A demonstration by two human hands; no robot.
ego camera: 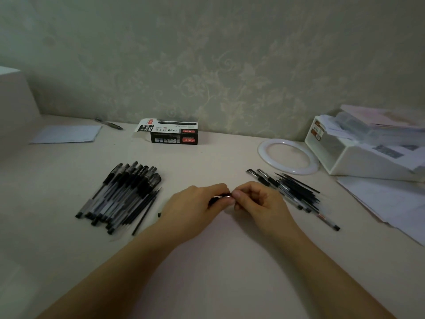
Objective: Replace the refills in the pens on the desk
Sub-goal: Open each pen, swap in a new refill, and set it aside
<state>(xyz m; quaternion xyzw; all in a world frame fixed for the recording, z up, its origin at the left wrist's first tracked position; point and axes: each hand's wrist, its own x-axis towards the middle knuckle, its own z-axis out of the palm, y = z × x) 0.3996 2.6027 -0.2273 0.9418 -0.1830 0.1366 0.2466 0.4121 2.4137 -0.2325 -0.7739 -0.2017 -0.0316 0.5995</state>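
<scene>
Cream desk (pixel 218 261), floral wallpaper (pixel 230 65), both hands (pixel 195 208) gripping pen (pixel 220 197)

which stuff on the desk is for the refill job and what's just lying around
Job: pen held in left hand and right hand; pen pile; refill pile; pen box.
Lying about: ring, tray, papers, notepaper, far pen.

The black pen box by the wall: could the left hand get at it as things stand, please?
Probably yes. Bare desk lies between the left hand and the pen box, but both hands are busy gripping a pen, which it must release first.
</scene>
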